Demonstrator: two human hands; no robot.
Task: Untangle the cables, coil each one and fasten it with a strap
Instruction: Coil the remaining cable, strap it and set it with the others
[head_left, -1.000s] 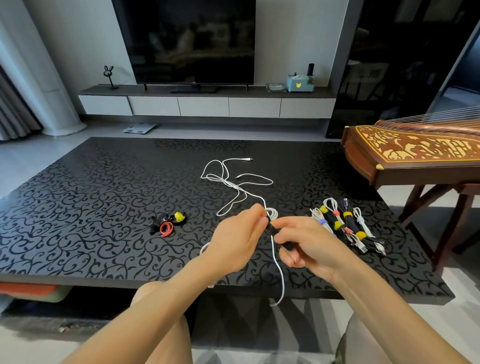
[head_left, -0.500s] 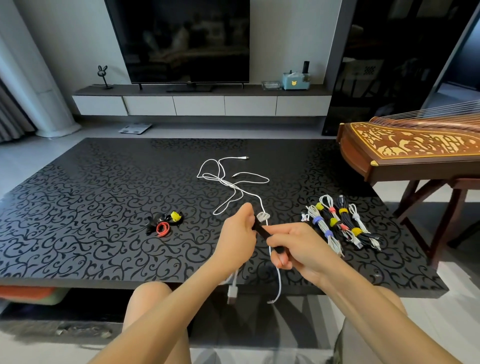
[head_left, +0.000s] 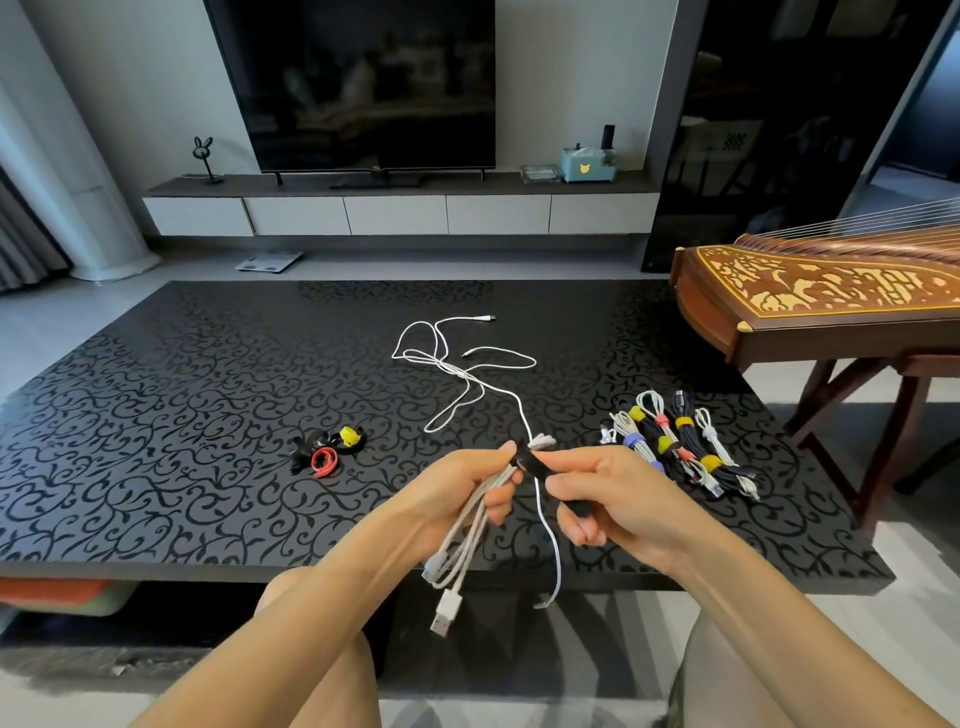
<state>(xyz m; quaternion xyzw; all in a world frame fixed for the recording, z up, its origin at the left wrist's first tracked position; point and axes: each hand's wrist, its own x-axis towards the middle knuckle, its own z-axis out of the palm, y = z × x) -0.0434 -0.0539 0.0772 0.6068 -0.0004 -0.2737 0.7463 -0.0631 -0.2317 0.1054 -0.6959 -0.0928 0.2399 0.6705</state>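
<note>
The left hand (head_left: 457, 499) grips a coiled white cable (head_left: 467, 535) over the near edge of the table (head_left: 156, 441), while the right hand (head_left: 618, 499) pinches a black strap (head_left: 535, 462) around it. Several strapped bundles (head_left: 675, 447) lie at the right; the tangled white cables (head_left: 457, 364) seem left to do.

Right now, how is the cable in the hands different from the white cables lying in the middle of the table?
The held cable is folded into a bundle; the loose white cables sprawl in tangled loops. The held cable sits in the left hand with a black strap on it; the loose white cables lie on the table, strapless. Both are pale and thin.
</note>
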